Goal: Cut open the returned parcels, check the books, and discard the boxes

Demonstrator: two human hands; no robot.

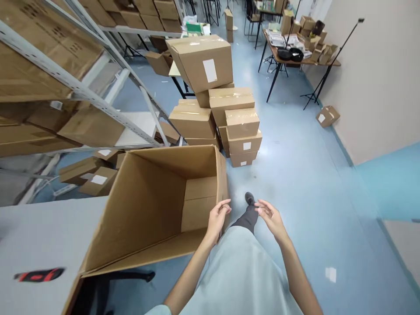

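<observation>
A large open cardboard box (154,205) rests on the edge of a grey table (39,236), its opening facing up and toward me, with smaller boxes stacked inside at its far end. My left hand (217,218) hovers by the box's right wall near its corner, fingers curled and apart, holding nothing. My right hand (271,218) hangs in the air just right of it, fingers loosely spread and empty. Below the hands I see my pale garment and a dark shoe (249,199) on the blue floor.
A stack of sealed cardboard boxes (216,113) stands on the floor ahead. Metal shelving (82,87) loaded with boxes fills the left. A desk (295,52) with clutter and a small box (327,116) lie at the far right by the wall.
</observation>
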